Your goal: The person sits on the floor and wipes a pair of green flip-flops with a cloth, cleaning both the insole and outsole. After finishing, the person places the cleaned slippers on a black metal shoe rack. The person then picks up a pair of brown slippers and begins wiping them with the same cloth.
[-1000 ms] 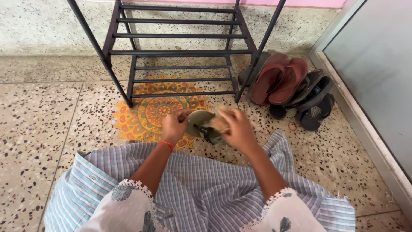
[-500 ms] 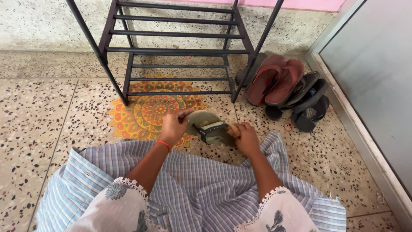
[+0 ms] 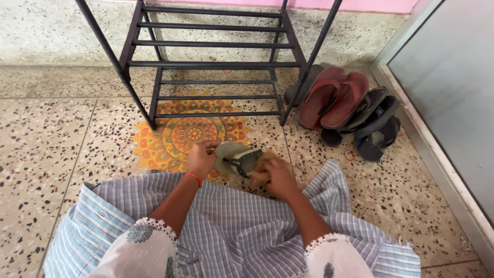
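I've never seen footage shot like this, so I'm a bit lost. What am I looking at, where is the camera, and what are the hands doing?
The camera sits on a person's head and looks down, so you see their own arms and lap, covered in blue striped cloth. The left hand, with a red thread at the wrist, grips the edge of an olive-green sandal with a dark strap. The right hand presses a small tan thing against it, too blurred to identify. Underneath is a speckled stone floor with an orange painted floral pattern. Ahead stands a dark metal shoe rack. To its right lie maroon slippers and dark sandals, beside a grey door.
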